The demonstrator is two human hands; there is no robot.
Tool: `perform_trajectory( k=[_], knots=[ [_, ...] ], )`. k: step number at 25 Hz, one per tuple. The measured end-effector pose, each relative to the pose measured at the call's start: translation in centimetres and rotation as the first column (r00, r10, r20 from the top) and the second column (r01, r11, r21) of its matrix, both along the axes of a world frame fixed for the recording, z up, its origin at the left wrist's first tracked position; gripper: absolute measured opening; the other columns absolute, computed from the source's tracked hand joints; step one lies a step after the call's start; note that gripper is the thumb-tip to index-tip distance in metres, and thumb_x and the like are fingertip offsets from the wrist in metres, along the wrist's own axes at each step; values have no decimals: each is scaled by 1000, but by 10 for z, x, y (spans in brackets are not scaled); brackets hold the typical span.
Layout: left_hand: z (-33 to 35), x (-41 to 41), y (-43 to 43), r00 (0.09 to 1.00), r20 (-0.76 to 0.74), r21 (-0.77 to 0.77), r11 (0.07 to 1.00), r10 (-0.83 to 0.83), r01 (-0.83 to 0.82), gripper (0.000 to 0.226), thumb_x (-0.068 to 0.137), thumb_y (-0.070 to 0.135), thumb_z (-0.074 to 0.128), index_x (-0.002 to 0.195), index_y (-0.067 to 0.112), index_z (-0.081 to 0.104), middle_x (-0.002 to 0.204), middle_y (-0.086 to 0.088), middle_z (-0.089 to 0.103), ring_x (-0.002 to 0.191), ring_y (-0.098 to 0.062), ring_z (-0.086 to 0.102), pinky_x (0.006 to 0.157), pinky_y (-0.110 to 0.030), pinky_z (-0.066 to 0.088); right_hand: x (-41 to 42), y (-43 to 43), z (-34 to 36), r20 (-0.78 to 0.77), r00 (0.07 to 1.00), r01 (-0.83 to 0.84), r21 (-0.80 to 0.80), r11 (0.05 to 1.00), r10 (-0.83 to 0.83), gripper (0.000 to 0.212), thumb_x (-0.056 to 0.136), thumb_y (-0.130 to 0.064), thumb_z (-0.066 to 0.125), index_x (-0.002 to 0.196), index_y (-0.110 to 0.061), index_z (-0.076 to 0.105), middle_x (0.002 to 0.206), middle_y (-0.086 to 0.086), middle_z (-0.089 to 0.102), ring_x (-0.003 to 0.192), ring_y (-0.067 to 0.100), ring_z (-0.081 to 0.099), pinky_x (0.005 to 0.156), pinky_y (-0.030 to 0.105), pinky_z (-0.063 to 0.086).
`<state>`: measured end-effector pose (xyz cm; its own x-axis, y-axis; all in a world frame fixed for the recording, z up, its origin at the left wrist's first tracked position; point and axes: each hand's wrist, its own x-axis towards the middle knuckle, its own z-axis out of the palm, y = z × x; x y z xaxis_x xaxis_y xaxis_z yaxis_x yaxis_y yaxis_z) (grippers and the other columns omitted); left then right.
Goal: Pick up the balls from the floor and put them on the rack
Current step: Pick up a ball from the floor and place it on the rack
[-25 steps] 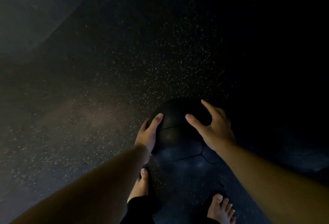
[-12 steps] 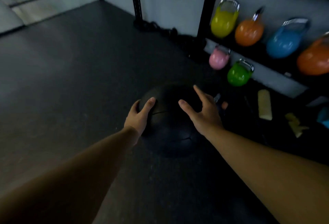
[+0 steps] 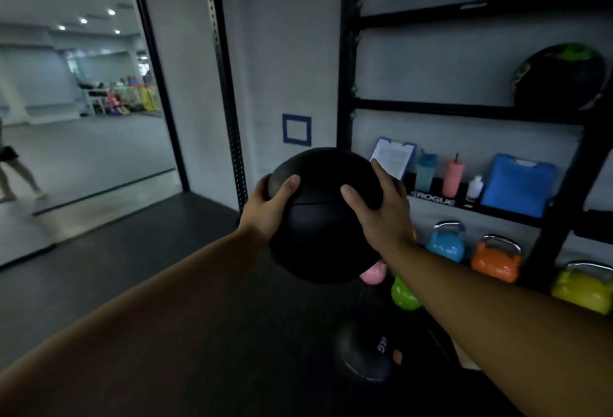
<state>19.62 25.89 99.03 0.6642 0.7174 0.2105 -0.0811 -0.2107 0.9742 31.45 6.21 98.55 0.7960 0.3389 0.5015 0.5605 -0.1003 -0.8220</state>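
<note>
Holding the black ball (image 3: 323, 217) clamped between my left hand (image 3: 270, 209) and right hand (image 3: 381, 209), I see the rack (image 3: 464, 110) ahead-right of it, right hand nearer its shelves.

floor (image 3: 132, 270): dark rubber | wall (image 3: 285, 51): pale grey | mirror (image 3: 76, 101): left, reflecting ceiling lights (image 3: 111, 12)

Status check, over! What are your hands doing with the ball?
Left hand and right hand clamp the black ball, off the floor. Rack ahead right. Nothing blocking; second ball on floor below.
</note>
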Motion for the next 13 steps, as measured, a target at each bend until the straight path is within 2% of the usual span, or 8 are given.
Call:
perform_trajectory(
  k=[2,6,9,11,13],
  knots=[
    [37,18,-9,997,58,46,998,-47,45,101,44,101,72,128,45,67,120,10,75,109,-17,73,93,-37,61,10,-11,35,38,999,35,32,999,-37,98,67,-91,57,154,-54,31,161,0,32,147,30,33,116,52,35],
    [87,77,-27,982,140,101,989,-126,112,111,45,99,72,137,38,66,122,10,75,106,-11,73,80,-22,59,59,-34,84,111,988,97,85,992,-106,99,67,-91,57,154,-53,30,159,-2,31,147,28,32,116,51,35],
    [108,136,-30,968,174,129,978,-183,162,95,58,88,75,137,36,66,123,6,76,111,-17,73,89,-32,61,112,-40,105,156,978,127,94,988,-140,99,67,-90,55,155,-52,30,160,-2,31,145,29,32,113,46,32],
    [122,182,-27,957,212,151,974,-196,166,81,63,83,75,131,40,68,122,7,76,111,-18,73,91,-35,62,156,-36,118,199,969,122,122,985,-144,98,68,-89,56,155,-52,30,160,-2,31,145,30,31,112,49,33],
    [135,223,-17,953,232,175,972,-194,155,77,64,83,75,129,43,67,122,8,75,111,-17,73,90,-35,62,199,-25,133,210,967,121,129,984,-147,97,69,-88,57,155,-52,30,160,-2,31,146,29,30,114,52,35]
  ],
)
